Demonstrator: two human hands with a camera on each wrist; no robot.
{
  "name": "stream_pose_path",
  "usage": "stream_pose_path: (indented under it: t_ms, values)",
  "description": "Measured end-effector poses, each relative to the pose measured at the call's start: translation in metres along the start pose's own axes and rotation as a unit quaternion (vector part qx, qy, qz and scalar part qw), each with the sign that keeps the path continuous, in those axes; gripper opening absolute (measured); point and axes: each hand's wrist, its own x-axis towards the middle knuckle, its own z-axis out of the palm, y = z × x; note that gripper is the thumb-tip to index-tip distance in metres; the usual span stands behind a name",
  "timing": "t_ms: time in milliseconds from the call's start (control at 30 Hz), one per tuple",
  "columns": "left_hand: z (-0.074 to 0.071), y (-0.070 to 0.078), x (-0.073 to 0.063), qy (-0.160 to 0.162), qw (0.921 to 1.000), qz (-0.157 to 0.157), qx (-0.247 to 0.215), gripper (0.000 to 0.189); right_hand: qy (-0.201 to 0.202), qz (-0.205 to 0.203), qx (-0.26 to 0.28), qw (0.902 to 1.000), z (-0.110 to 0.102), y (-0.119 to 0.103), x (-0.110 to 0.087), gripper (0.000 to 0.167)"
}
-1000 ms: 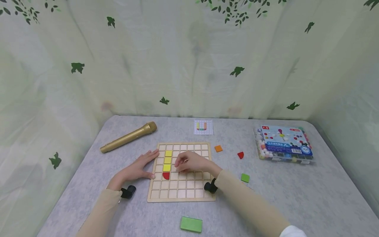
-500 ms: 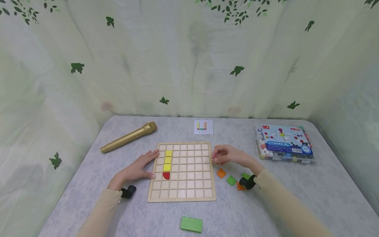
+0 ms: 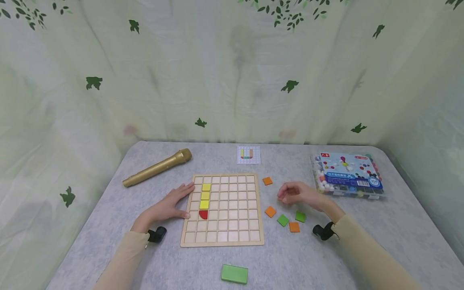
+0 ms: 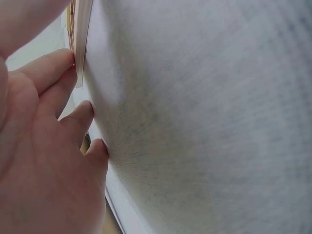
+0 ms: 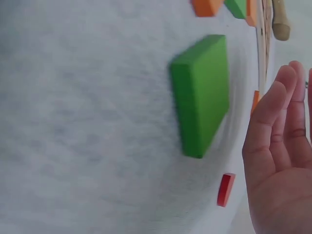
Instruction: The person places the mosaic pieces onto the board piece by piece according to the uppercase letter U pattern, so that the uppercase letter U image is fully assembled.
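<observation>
My left hand (image 3: 164,207) lies with its fingers spread along the left edge of the wooden grid board (image 3: 232,243). In the left wrist view its fingertips touch the board's side and the table. Three yellow squares (image 3: 205,195) fill one column of the board, with a red quarter-round piece (image 3: 204,214) below them. Right of the board, my right hand (image 3: 302,195) hovers with loosely bent fingers and holds nothing. Beneath it lie a loose red piece (image 5: 225,189), hidden by the hand in the head view, and a green square (image 5: 204,95).
Orange squares (image 3: 270,212) and another green square (image 3: 282,220) lie right of the board. A green block (image 3: 234,274) sits in front. Behind are a gold microphone (image 3: 157,167), a pattern card (image 3: 248,155) and a boxed molecule model kit (image 3: 351,177).
My right hand has moved from over the board to the right, out above the loose pieces. The left hand and the pieces on the board stay where they were.
</observation>
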Motion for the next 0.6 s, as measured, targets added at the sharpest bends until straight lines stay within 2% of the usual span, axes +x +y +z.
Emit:
stream_pose_path:
  t_ms: [333, 600]
  values:
    - [0.000, -0.001, 0.000, 0.000, 1.0000, 0.001, -0.002, 0.095, -0.057, -0.021, -0.028, 0.9978, 0.009, 0.006, -0.010, 0.016]
    - [0.000, -0.002, 0.000, 0.001, 1.0000, 0.001, -0.003, 0.095, -0.067, -0.023, -0.084, 0.9939, 0.016, 0.007, -0.014, 0.016]
